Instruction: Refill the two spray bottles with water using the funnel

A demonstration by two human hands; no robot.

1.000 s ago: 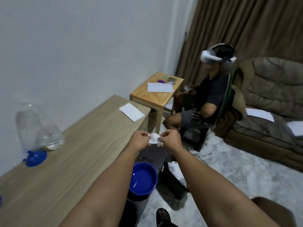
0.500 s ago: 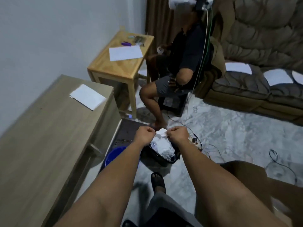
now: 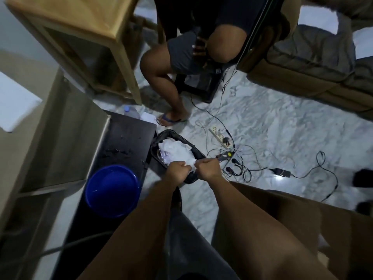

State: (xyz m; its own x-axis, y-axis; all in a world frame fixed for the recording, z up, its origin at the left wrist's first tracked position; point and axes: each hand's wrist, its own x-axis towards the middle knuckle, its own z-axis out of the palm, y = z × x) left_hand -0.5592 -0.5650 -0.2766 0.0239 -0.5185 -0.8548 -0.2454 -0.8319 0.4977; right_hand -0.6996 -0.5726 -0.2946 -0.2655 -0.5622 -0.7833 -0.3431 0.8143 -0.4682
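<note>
Two fists curled tight, left hand [image 3: 178,170] and right hand [image 3: 207,168] side by side, pinching white tissue wad [image 3: 192,166] between them. Wad sits directly over bin [image 3: 161,138], already stuffed with white paper. Blue bowl [image 3: 112,189] with water lies left of bin, nearer left hand. No spray bottles, no funnel in view; can't place them. Likely next: drop wad straight down into bin.

Glossy blue plastic basin [image 3: 112,190] at lower left; pale matt wooden side table [image 3: 84,27] at upper left; polished, veined marble floor [image 3: 282,126]; crumpled white paper [image 3: 177,154] at centre
</note>
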